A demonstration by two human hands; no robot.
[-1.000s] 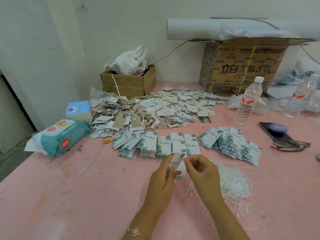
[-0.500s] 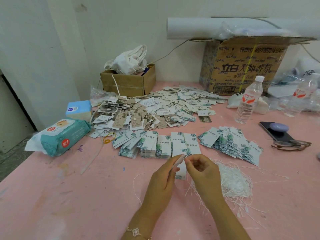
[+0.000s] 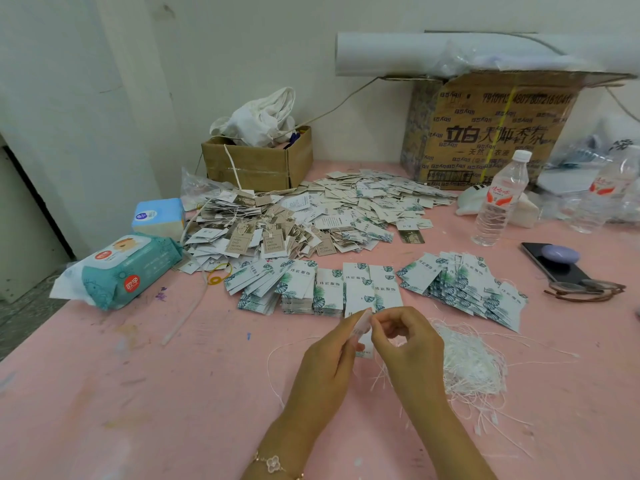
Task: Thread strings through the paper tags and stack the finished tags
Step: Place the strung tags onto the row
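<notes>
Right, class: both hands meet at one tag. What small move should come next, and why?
Probably feed string through the tag: the left hand holds it, the right hand pinches at its top edge, though any string there is too fine to see.

Two bare hands and forearms, one bracelet on the left wrist.
Left hand [image 3: 322, 368] and right hand [image 3: 408, 355] are uncovered, forearms bare down to the frame's lower edge, coming in at about 6 and 5 o'clock. The left wrist, at 6 o'clock near the bottom edge, carries a thin gold-toned chain bracelet [image 3: 289, 474]. It bears a pale pinkish four-lobed clover charm [image 3: 273, 463] rimmed in gold, with small gold links on either side. Fingernails are too small to tell any polish.
</notes>
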